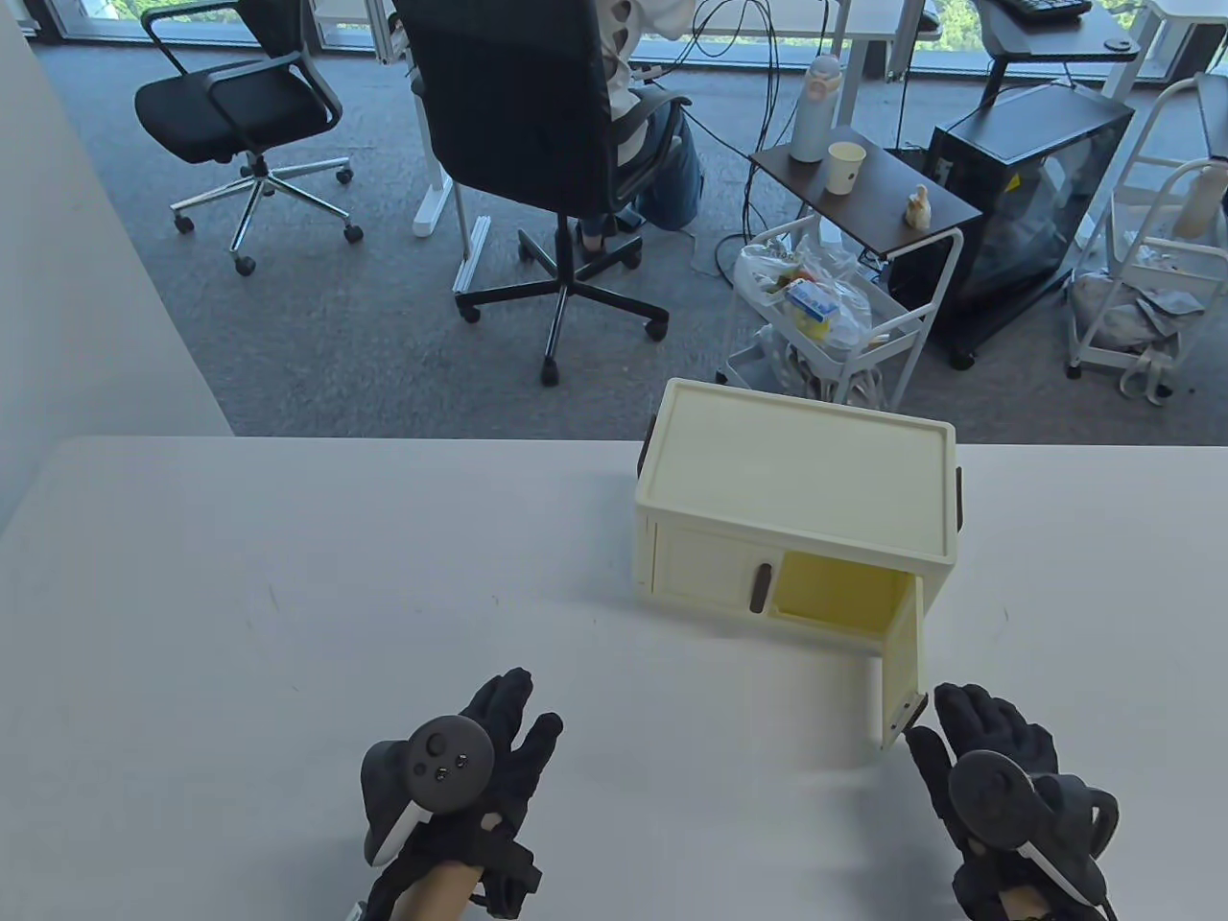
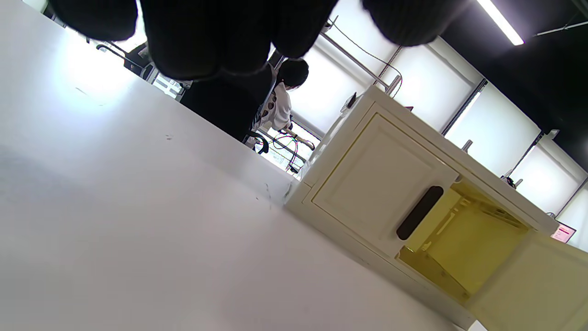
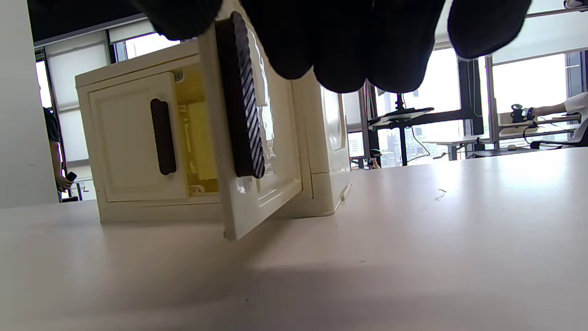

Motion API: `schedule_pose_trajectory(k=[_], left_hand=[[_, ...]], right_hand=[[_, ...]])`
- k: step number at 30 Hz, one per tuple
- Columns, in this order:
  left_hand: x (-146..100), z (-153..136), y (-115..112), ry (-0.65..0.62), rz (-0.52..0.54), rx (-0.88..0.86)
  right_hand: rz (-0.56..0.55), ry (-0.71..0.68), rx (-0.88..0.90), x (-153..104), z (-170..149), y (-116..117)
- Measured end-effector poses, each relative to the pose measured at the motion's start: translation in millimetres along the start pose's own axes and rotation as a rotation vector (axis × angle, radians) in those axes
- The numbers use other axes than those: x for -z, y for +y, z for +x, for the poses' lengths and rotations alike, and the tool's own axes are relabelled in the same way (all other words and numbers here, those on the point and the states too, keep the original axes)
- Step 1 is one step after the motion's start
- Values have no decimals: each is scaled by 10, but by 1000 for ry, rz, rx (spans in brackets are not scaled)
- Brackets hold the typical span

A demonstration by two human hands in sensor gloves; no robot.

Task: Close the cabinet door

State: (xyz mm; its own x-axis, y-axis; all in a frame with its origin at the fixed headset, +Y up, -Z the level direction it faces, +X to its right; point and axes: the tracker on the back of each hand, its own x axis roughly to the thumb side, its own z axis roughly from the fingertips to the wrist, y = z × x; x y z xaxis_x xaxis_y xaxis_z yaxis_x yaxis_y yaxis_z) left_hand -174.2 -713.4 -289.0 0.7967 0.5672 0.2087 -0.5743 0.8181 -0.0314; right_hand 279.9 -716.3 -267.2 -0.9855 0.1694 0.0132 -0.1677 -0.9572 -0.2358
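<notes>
While I look down from the table view, the cream cabinet (image 1: pixel 794 499) sits at the far edge of the counter (image 1: pixel 288 595), toward its right side. Its left door (image 1: pixel 705 568) is shut; its right door (image 1: pixel 902 657) stands swung out toward me, showing the yellow inside. My left hand (image 1: pixel 480 767) rests near the counter's near edge, well apart from the cabinet, fingers spread and holding nothing. My right hand (image 1: pixel 998 767) lies near the near right corner, fingers stretched forward and loose, its fingertips just beside the free edge of the open door; I cannot tell whether they touch it. Beyond the counter stand a black office chair (image 1: pixel 537 125) and a white cart (image 1: pixel 835 307).

From the left wrist view, my gloved fingers (image 2: pixel 216 37) hang at the top, gripping nothing. The cabinet (image 2: pixel 381 184) appears tilted, with the dark handle (image 2: pixel 419 213) on the shut door beside the yellow opening (image 2: pixel 464 243).

From the right wrist view, my fingers (image 3: pixel 349 41) hang just above and beside the open door (image 3: pixel 257 174), whose ribbed dark handle (image 3: pixel 243 101) faces the camera edge-on. The shut door's handle (image 3: pixel 163 136) shows behind it. My grip is unclenched on both sides.
</notes>
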Motion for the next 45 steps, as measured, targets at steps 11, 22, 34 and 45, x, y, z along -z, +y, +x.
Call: schedule_pose_trajectory(k=[11, 22, 34, 45], left_hand=[[17, -114, 30, 30, -8, -41], [23, -130, 38, 36, -27, -61], [49, -139, 6, 47, -65, -65], [54, -119, 0, 40, -68, -53]], right_hand=[[-12, -21, -12, 204, 305, 138], [-50, 2, 10, 505, 734, 245], [-20, 71, 59, 924, 975, 405], [-26, 65, 21, 944, 953, 415]])
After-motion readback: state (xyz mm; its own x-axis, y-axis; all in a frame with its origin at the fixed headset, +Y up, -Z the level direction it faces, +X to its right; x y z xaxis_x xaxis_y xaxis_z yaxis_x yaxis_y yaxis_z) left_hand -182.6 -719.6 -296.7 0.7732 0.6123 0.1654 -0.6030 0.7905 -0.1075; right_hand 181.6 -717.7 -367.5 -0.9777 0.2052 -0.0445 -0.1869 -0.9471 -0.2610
